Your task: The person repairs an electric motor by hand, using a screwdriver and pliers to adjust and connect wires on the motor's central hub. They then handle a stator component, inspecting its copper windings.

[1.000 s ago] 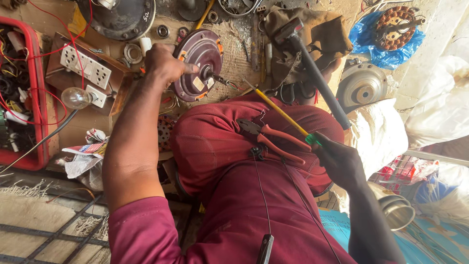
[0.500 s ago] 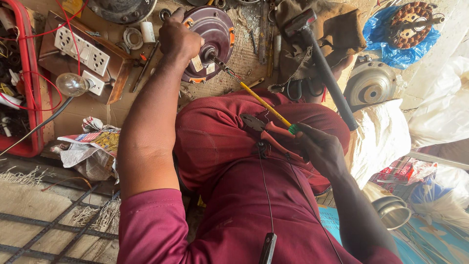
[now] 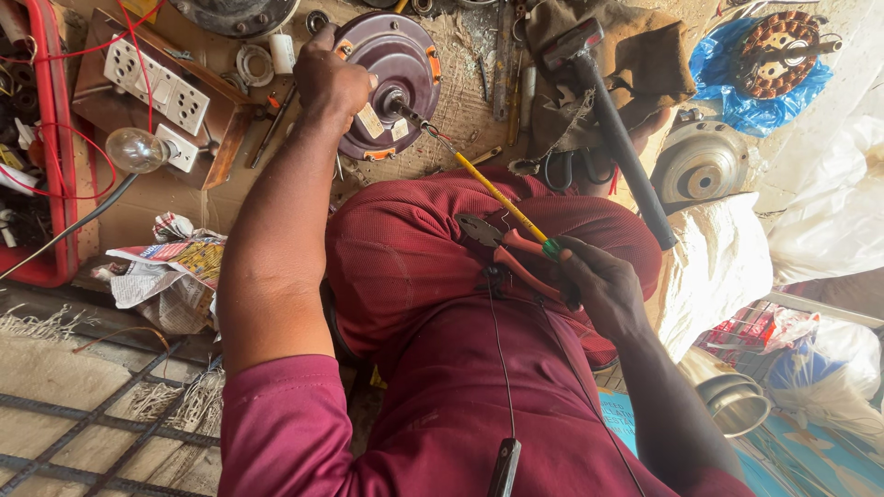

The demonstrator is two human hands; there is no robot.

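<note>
My left hand (image 3: 330, 81) grips the rim of a round maroon fan motor housing (image 3: 394, 69) standing on the floor in front of my knees. A metal shaft sticks out of the housing's centre. My right hand (image 3: 599, 285) is closed on a yellow-shafted screwdriver (image 3: 497, 195) with a green collar, its tip close to the shaft. Red-handled pliers (image 3: 506, 248) lie on my maroon-clothed lap just left of that hand. A black-handled hammer (image 3: 615, 129) rests across a brown cloth to the right.
A wooden switchboard with white sockets (image 3: 157, 83) and a clear bulb (image 3: 136, 149) lies at left beside a red crate (image 3: 55, 138). Crumpled newspaper (image 3: 170, 267) is nearby. A silver motor cover (image 3: 704, 166), a copper-wound stator on blue plastic (image 3: 773, 51) and steel bowls (image 3: 732, 400) sit at right.
The view has shifted so the motor housing sits higher in frame. My right hand has brought the screwdriver tip nearer the housing's shaft. My left hand keeps its grip.
</note>
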